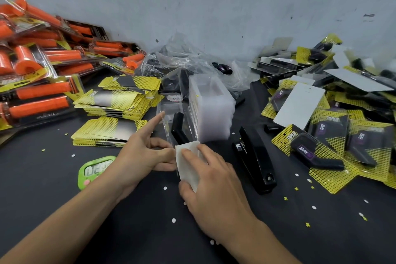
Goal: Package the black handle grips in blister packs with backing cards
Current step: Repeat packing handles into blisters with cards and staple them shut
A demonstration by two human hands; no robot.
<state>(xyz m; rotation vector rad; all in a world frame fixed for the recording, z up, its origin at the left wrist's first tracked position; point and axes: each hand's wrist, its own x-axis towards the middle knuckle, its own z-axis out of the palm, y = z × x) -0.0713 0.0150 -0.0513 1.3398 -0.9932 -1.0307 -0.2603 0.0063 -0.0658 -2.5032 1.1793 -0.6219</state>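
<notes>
Right hand (211, 184) pinches the white backing card (186, 163), thumb at its near edge and fingers laid over the top. We log that as gripping. The card sits left of the black stapler (255, 156), and its far end meets the near end of the clear blister pack (166, 113).

Left hand (141, 152), further left of the stapler, holds the pack's near end between the thumb and curled fingers. Its index finger is stretched straight along the pack's left wall.

One black handle grip (179, 128) lies inside the blister pack, left of the stapler and just beyond the card.

A stack of empty clear shells (211, 109) stands behind and left of the stapler, right beside the blister pack. We cannot tell if they touch.

The yellow-black card stacks (120, 100) lie well left of the stapler. The green timer (94, 170) is left of the stapler and nearer us, partly hidden by the left wrist, digits too blurred to read.

A pile of orange grip packs (38, 60) is heaped far left of the stapler, by the wall. A crumpled plastic bag (182, 60) with dark pieces inside sits behind the stapler.

Just right of the stapler and spreading away from it is a pile of packed black grips (334, 135), some face down with white backs showing.

Paper punch bits are scattered on the dark table (128, 221) all around the stapler.
</notes>
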